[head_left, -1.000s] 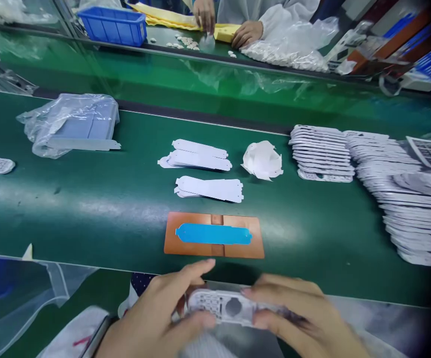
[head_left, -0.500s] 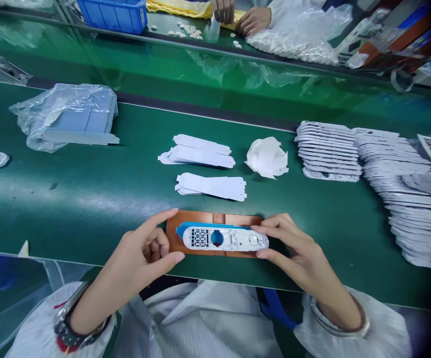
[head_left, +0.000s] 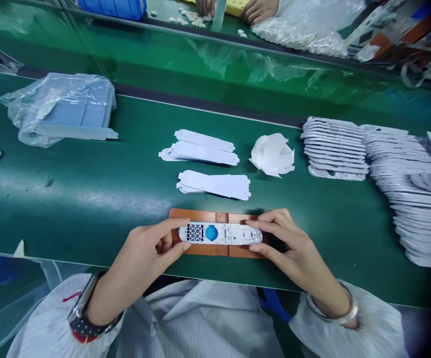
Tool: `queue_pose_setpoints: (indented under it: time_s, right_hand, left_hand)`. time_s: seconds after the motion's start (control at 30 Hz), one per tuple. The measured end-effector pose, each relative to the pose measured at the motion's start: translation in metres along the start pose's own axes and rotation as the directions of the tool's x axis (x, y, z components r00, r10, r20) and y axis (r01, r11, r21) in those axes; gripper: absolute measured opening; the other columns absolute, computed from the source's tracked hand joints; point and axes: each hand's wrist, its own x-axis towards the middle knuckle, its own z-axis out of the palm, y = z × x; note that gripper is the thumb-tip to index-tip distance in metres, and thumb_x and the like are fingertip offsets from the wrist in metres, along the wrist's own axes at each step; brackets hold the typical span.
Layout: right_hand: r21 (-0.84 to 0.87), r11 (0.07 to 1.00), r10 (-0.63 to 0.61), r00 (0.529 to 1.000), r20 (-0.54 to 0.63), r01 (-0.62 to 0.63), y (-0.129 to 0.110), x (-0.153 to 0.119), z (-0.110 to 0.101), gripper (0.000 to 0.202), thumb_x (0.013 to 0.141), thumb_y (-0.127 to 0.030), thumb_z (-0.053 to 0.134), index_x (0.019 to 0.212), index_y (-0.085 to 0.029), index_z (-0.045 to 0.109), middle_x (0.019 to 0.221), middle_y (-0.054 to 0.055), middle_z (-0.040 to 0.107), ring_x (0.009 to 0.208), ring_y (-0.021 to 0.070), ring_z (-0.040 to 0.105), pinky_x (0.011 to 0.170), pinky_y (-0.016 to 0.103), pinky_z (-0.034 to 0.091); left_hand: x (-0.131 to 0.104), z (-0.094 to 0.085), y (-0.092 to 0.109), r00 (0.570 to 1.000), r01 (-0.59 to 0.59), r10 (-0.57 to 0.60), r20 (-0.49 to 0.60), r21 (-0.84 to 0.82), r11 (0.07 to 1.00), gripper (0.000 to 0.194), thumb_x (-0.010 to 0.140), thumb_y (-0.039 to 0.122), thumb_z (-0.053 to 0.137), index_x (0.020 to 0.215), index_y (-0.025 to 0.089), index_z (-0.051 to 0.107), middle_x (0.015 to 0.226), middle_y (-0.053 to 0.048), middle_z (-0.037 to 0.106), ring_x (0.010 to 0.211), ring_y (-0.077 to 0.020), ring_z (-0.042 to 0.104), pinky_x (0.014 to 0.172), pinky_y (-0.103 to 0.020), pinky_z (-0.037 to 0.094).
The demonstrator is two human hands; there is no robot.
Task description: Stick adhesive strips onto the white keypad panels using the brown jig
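Note:
A long white remote-control front shell (head_left: 221, 233) lies flat on a copper-brown jig plate (head_left: 215, 217) near the front edge of the green belt. Blue shows through its round hole. My left hand (head_left: 146, 253) pinches the shell's left end between thumb and fingers. At the shell's right end, my right hand (head_left: 288, 246) grips it the same way. Two small piles of white paper-backed strips (head_left: 215, 184) lie just beyond the jig.
A crumpled heap of white backing paper (head_left: 273, 155) sits right of the strips. Several rows of stacked white shells (head_left: 390, 164) fill the right. A plastic bag of grey parts (head_left: 64, 107) lies at left. Another person's hands (head_left: 253, 7) work at the far bench.
My hands brought the white shell up from my lap and set it down onto the blue piece on the jig. It now sits square on the plate, covering the blue.

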Motion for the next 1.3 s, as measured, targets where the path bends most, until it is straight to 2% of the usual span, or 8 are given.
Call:
queue_pose_setpoints:
  time_s: [0.37,0.63,0.83,0.93,1.1,1.23,1.3]
  right_hand:
    - [-0.028,0.999,0.031,0.999,-0.036,-0.032,-0.003,-0.003,0.000,0.034,0.083,-0.028,0.063,0.117,-0.027,0.061,0.092,0.006,0.056,0.088,0.0204,0.050,0.070,0.035,0.049]
    - [-0.047,0.998,0.029,0.997,-0.070,-0.032,0.001,-0.002,-0.001,0.028,0.080,-0.026,0.066,0.108,-0.025,0.065,0.086,0.005,0.054,0.084,0.0193,0.049,0.069,0.035,0.048]
    - [-0.085,0.996,0.021,0.998,-0.059,-0.026,0.001,-0.005,-0.004,0.025,0.081,-0.027,0.064,0.106,-0.024,0.065,0.086,0.005,0.053,0.084,0.0196,0.049,0.069,0.035,0.047]
    - [-0.155,0.988,0.025,1.000,-0.011,-0.027,-0.005,-0.005,-0.008,0.024,0.084,-0.029,0.061,0.107,-0.025,0.064,0.088,0.006,0.053,0.087,0.0209,0.048,0.068,0.036,0.047]
    - [-0.390,0.921,0.033,0.996,0.077,0.000,-0.025,0.004,-0.010,0.021,0.092,-0.025,0.046,0.096,-0.019,0.065,0.088,0.009,0.059,0.083,0.0229,0.048,0.061,0.035,0.041]
    - [-0.540,0.839,-0.014,0.995,0.098,0.065,-0.033,0.008,-0.005,0.028,0.093,-0.018,0.039,0.085,-0.015,0.065,0.080,0.009,0.061,0.073,0.0210,0.047,0.056,0.033,0.033]
    - [-0.600,0.794,-0.040,0.994,0.101,0.093,-0.032,0.008,-0.004,0.031,0.094,-0.016,0.036,0.085,-0.015,0.065,0.079,0.009,0.062,0.073,0.0211,0.046,0.057,0.034,0.032]
  left_hand:
    - [0.002,0.001,0.004,1.000,-0.003,0.004,-0.013,0.031,0.999,0.030,0.082,0.032,0.052,0.105,0.018,0.064,0.054,0.005,0.051,0.047,-0.0092,0.047,0.042,-0.017,0.037]
    - [0.003,-0.001,0.005,1.000,-0.016,0.017,-0.018,0.059,0.998,0.029,0.082,0.033,0.051,0.103,0.019,0.065,0.054,0.005,0.050,0.046,-0.0095,0.047,0.043,-0.018,0.037]
    - [0.005,-0.002,0.005,1.000,0.009,-0.010,0.014,0.092,0.996,0.030,0.083,0.036,0.051,0.103,0.019,0.065,0.055,0.004,0.052,0.047,-0.0106,0.050,0.043,-0.018,0.037]
    - [0.005,-0.005,0.007,0.999,-0.001,-0.007,0.046,0.178,0.984,0.028,0.085,0.033,0.051,0.104,0.019,0.065,0.058,0.002,0.058,0.051,-0.0129,0.056,0.041,-0.018,0.036]
    - [0.008,-0.009,0.011,0.987,-0.154,0.119,0.108,0.422,0.894,0.025,0.087,0.026,0.050,0.102,0.017,0.067,0.072,-0.004,0.071,0.053,-0.0167,0.063,0.040,-0.020,0.039]
    - [0.012,-0.011,0.012,0.955,-0.295,0.260,0.141,0.501,0.813,0.025,0.089,0.025,0.047,0.101,0.015,0.068,0.080,-0.007,0.074,0.057,-0.0193,0.067,0.044,-0.024,0.046]
    - [0.014,-0.012,0.011,0.946,-0.325,0.279,0.167,0.508,0.798,0.027,0.090,0.025,0.045,0.101,0.015,0.068,0.083,-0.007,0.074,0.061,-0.0199,0.068,0.049,-0.025,0.050]
